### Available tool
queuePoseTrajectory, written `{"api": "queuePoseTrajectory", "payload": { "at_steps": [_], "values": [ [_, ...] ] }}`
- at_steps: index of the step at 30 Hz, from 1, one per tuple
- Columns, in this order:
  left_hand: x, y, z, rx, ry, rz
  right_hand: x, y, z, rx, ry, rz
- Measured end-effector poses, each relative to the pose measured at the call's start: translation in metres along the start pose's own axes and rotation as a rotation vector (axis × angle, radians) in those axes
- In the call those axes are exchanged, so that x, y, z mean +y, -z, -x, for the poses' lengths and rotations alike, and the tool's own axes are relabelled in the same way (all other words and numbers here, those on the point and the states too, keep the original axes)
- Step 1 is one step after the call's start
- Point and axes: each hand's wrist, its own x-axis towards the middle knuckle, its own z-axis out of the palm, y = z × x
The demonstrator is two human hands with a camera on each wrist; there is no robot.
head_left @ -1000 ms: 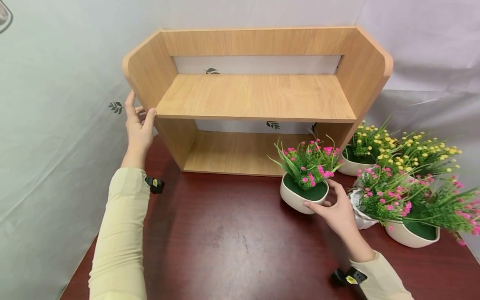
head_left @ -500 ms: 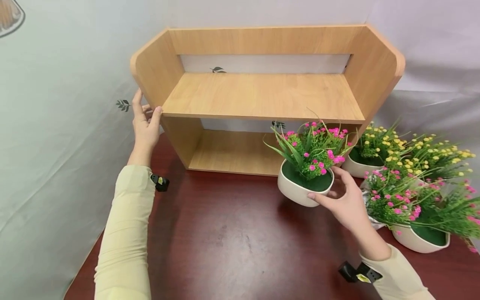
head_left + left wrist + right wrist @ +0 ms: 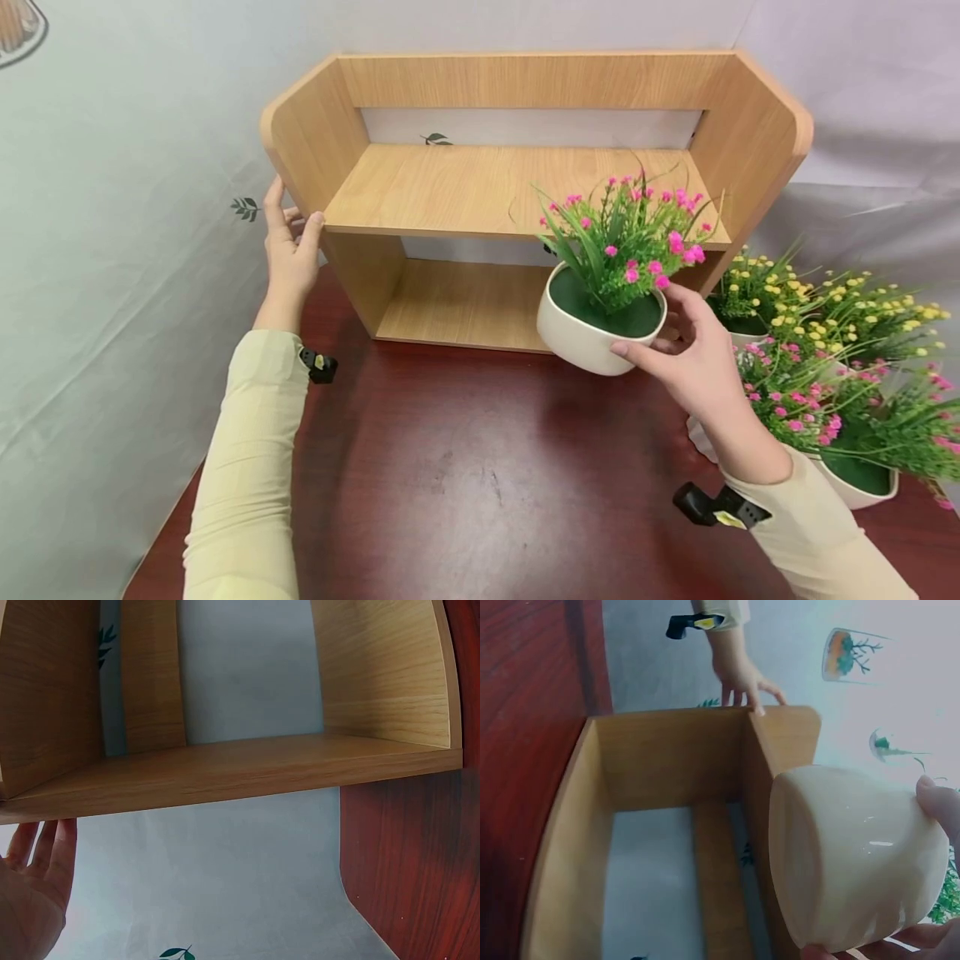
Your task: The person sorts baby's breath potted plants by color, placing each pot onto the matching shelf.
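Observation:
My right hand (image 3: 705, 358) grips the rim side of a white pot (image 3: 588, 342) of artificial pink flowers, thumb in front and fingers behind. It is held up off the table, before the right half of a two-tier wooden desk shelf (image 3: 465, 187), its flowers overlapping the upper board. In the right wrist view the pot's smooth white wall (image 3: 862, 855) and underside show, while most of the flowers are hidden. My left hand (image 3: 288, 254) rests against the shelf's left side panel, straight fingers on the outside and thumb at the front edge; fingertips (image 3: 61, 840) touch the panel.
Right of the shelf stand several more pots, with yellow flowers (image 3: 862, 312) behind and pink flowers (image 3: 795, 392) in front. All stand on the dark red table (image 3: 465, 483). A pale wall covering (image 3: 135, 250) lies close by on the left.
My right hand has raised the pot of pink flowers off the table and up toward the upper board. My left hand stays at the side panel; the head view has shifted slightly.

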Motion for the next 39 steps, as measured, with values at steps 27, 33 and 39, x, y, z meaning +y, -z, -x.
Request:
{"api": "queuePoseTrajectory", "payload": {
  "at_steps": [27,33,39],
  "values": [
    [-0.003,0.001,0.001,-0.018,-0.014,-0.031,-0.063,-0.046,-0.069,-0.047,0.135,-0.195],
    [-0.002,0.001,0.002,-0.018,-0.012,-0.023,-0.065,-0.06,-0.085,-0.031,0.135,-0.185],
    [-0.002,0.001,0.002,-0.022,-0.008,-0.019,-0.067,-0.069,-0.096,-0.047,0.135,-0.139]
  ]
}}
